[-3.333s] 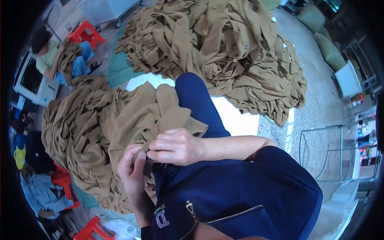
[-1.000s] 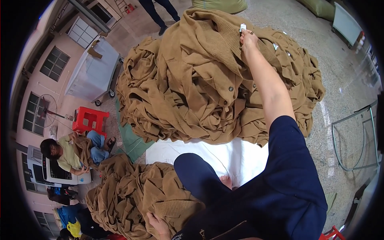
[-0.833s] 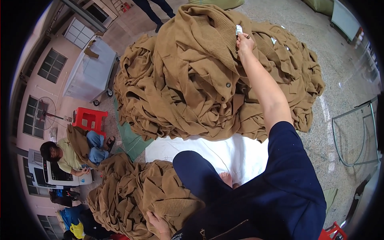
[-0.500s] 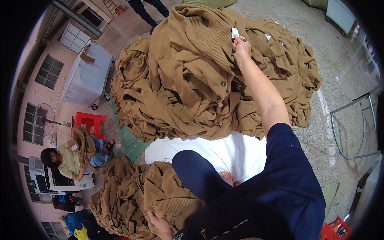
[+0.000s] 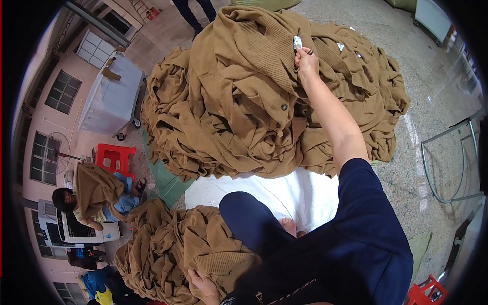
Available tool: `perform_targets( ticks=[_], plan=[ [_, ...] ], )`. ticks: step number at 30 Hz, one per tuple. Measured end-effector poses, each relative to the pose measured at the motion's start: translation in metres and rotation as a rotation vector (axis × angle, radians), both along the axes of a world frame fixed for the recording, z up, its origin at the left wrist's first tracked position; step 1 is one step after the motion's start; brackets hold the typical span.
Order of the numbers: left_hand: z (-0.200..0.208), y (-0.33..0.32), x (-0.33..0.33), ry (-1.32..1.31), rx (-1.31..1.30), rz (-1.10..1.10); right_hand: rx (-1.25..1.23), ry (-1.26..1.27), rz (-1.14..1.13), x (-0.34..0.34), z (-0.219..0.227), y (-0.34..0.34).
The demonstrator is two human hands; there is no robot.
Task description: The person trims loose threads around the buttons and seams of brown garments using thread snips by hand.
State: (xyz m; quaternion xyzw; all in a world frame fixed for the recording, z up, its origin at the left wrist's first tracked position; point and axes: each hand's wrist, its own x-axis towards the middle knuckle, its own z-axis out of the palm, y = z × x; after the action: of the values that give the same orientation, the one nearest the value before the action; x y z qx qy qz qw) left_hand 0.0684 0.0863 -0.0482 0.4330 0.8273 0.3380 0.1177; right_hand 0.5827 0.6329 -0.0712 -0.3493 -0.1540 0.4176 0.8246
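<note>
A large heap of brown knitted cardigans (image 5: 239, 96) with ribbed edges and dark buttons lies in front of me. My right hand (image 5: 307, 63) reaches over its far part, fingers closed at a small white label (image 5: 297, 41). Something dark, too small to name for certain, shows beside those fingers. At the lower left, my left hand (image 5: 203, 285) has its bent fingers on a brown knitted garment (image 5: 221, 265) with a ribbed band. That garment lies on a second, smaller brown pile (image 5: 157, 254). The left fingertips are partly hidden in the cloth.
White sheeting (image 5: 310, 195) lies under my feet, between the piles. A co-worker (image 5: 86, 203) sits at the left with a brown garment, near a red stool (image 5: 116, 158) and a wheeled white bin (image 5: 109, 96). A metal frame (image 5: 450, 157) stands at the right.
My right hand and the label have barely shifted, and my left hand stays in place. The co-worker's brown garment is now raised and spread across the upper body.
</note>
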Motion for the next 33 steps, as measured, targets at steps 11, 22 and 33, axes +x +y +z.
perform_targets(
  ticks=[11,22,33],
  plan=[
    [0.005,0.006,0.009,-0.085,0.011,0.02,-0.017,-0.042,-0.029,-0.003,-0.006,0.001],
    [0.002,0.007,0.006,-0.103,0.028,0.015,0.068,0.094,0.145,0.009,-0.012,-0.009],
    [0.0,0.008,0.006,-0.054,0.018,-0.031,0.131,0.176,0.342,0.009,-0.014,-0.026]
  ],
)
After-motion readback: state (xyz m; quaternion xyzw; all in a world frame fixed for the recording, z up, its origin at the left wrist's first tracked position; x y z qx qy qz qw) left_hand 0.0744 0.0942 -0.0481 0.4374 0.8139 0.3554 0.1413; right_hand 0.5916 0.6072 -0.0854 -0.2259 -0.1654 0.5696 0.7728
